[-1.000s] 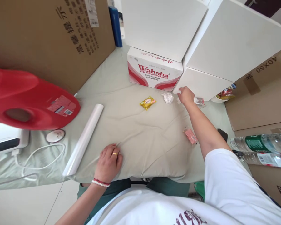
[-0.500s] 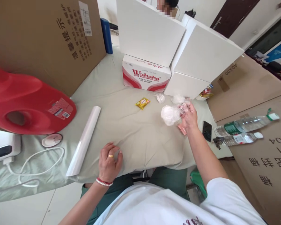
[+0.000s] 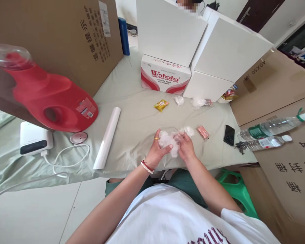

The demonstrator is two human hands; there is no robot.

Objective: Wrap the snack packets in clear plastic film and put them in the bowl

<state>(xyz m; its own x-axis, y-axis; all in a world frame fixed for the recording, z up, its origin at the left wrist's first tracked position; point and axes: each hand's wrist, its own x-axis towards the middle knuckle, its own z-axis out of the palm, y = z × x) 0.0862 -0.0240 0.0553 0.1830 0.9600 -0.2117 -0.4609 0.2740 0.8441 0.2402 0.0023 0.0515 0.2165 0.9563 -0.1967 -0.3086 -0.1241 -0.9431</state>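
White plastic bundle [image 3: 168,140] held between both hands, over near side of cloth [image 3: 136,105]; left hand [image 3: 156,150] cups it, fingers part-open; right hand [image 3: 186,146] pinches its right side; likely two-handed handling, next move calling for light grip

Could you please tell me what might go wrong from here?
The left hand and right hand hold a translucent white bundle near the front edge of the table; if either grip loosens, it might drop. The white roll lies with its near end close to that edge, so a nudge could perhaps send it off.
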